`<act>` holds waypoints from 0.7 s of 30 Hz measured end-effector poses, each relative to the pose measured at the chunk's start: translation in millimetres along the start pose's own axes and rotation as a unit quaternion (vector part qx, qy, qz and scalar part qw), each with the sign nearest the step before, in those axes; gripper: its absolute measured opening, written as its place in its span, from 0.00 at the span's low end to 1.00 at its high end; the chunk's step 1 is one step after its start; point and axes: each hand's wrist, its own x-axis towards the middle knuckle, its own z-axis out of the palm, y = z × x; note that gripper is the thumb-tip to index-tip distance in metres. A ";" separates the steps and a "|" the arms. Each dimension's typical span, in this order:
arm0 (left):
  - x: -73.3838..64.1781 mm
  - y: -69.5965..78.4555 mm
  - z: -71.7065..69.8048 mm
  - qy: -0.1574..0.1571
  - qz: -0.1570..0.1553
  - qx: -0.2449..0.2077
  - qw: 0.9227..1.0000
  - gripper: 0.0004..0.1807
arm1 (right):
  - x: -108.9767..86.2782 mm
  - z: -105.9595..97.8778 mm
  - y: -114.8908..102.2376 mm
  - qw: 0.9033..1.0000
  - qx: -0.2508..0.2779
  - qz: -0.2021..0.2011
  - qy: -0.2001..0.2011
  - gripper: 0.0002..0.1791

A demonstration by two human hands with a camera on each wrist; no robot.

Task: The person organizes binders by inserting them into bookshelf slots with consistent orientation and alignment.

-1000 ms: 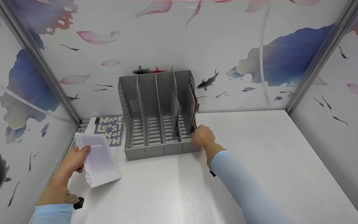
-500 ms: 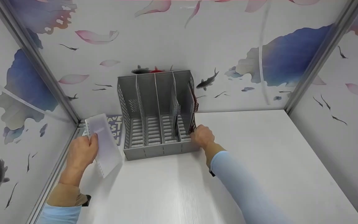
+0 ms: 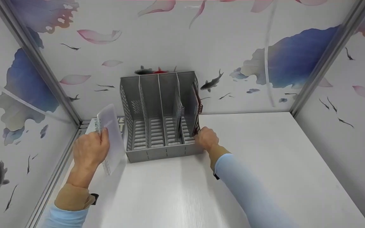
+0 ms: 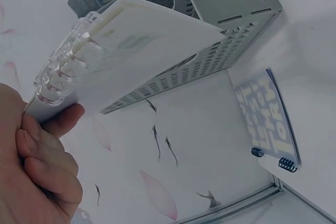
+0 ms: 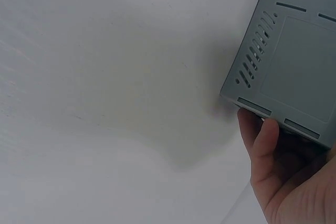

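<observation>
My left hand (image 3: 90, 148) grips a pale lilac loose-leaf notebook (image 3: 114, 142) by its ringed spine, thumb on the cover. The notebook is raised and tilted, left of a grey file organizer (image 3: 165, 153). In the left wrist view, the clear plastic rings (image 4: 73, 66) are close to my curled fingers. My right hand (image 3: 207, 138) holds the organizer's front right corner, and in the right wrist view the fingertips (image 5: 269, 132) bend against its slotted edge. Inside the organizer, a notebook with a reddish edge (image 3: 199, 103) stands at the right wall, and another ring-bound one (image 3: 180, 120) leans near a divider.
Behind the lilac notebook, a purple notebook with big pale letters (image 4: 265, 116) lies on the white table (image 3: 169, 193), mostly hidden in the head view. Patterned panels (image 3: 227, 38) enclose the table at the back and both sides.
My left hand has moved right and up toward the organizer, turning the lilac notebook more upright and covering more of the purple notebook. My right hand and the organizer stay put.
</observation>
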 end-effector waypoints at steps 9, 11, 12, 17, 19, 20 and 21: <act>5.3 28.6 -2.2 0.019 0.036 0.006 0.999 0.37 | 0.2 -0.4 -0.1 1.000 0.003 0.005 -0.005 0.20; 7.2 35.9 -1.4 0.021 0.040 -0.003 0.999 0.37 | 0.4 -0.8 -0.4 1.000 0.005 0.005 -0.005 0.20; 8.3 39.6 -0.3 0.021 0.042 -0.007 0.999 0.36 | 0.3 -1.1 -0.7 1.000 0.006 0.005 -0.006 0.20; 14.7 54.2 12.6 0.020 0.055 -0.021 0.998 0.34 | 0.6 -1.8 -0.6 1.000 0.008 0.005 -0.007 0.19; 16.3 58.8 19.1 0.022 0.059 -0.020 0.998 0.33 | 1.1 -1.2 -0.1 1.000 0.009 0.006 -0.011 0.18; 16.7 60.9 22.1 0.023 0.061 -0.020 0.998 0.33 | 1.4 -0.8 0.1 1.000 0.010 0.006 -0.014 0.18; 17.1 62.9 24.8 0.022 0.062 -0.021 0.998 0.33 | 1.8 -0.5 0.2 1.000 0.011 0.006 -0.016 0.18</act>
